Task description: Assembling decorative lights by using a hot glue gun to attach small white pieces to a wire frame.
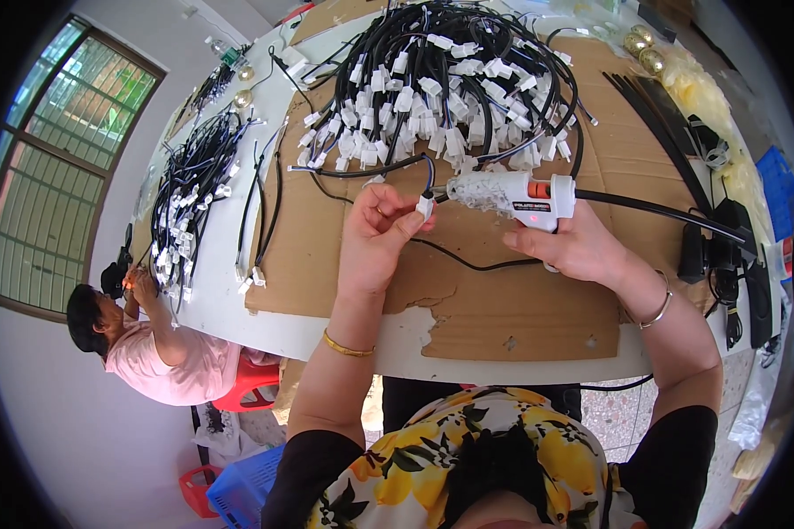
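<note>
My left hand (378, 231) pinches a small white plug connector (425, 205) between thumb and fingers, with its black cable (370, 172) running up and away to the left. In my right hand (582, 245) is a white glue gun (494, 191), its body crusted with clear dried glue. The gun's nozzle points left and lies close to the wire end of the connector; whether they touch I cannot tell. A long black glue stick (662, 207) sticks out of the gun's back end. Beyond both hands lies a large heap of black cables with white connectors (450, 97).
Brown cardboard (520, 309) covers much of the white table (388, 348). Several black sticks (653, 132) and a power strip (757, 286) lie at the right. At the left, another person (168, 344) in pink handles things beside a second cable pile (190, 185).
</note>
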`<state>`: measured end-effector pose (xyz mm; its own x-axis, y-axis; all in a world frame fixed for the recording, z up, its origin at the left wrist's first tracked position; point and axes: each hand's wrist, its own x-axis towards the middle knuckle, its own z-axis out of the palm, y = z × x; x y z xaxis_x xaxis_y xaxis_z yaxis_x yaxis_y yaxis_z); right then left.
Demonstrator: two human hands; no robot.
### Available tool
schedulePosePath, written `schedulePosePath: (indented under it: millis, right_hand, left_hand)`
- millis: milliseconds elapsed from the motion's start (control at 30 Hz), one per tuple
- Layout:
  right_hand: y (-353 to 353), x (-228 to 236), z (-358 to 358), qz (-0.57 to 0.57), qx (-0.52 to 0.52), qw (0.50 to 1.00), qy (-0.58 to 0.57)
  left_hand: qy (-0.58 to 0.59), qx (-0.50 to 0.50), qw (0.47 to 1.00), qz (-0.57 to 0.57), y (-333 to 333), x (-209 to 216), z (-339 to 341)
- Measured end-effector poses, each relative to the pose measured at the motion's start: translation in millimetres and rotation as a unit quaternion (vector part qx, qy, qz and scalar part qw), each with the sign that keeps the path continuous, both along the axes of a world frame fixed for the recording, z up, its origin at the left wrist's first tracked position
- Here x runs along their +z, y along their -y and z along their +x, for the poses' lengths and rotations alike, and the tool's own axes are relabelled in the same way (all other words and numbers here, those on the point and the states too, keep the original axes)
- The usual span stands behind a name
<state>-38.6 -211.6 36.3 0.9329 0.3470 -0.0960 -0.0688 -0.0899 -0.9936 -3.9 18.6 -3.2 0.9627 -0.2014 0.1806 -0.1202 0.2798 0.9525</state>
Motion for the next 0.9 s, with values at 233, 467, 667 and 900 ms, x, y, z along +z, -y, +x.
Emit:
schedulePosePath:
  millis: [233, 467, 667, 900]
  right_hand:
    - [0.7, -1.6, 0.7, -0.035, 0.017, 0.998, 0.047]
    - [0.1, 1.5, -0.2, -0.017, 0.008, 1.0, 0.0]
    - [0.8, -4.0, 0.4, -0.015, 0.01, 1.0, 0.007]
    - [1.0, -3.1, 0.6, -0.026, 0.016, 0.999, 0.016]
  left_hand:
    - [-0.001, 0.017, 1.0, 0.015, 1.6, 2.5, -2.0]
    - [0.006, 0.014, 1.0, 0.013, 0.5, 0.4, -0.9]
    - [0.01, 0.012, 1.0, 0.01, 1.9, 0.8, -1.4]
    - [0.01, 0.011, 1.0, 0.012, 1.3, 1.1, -1.5]
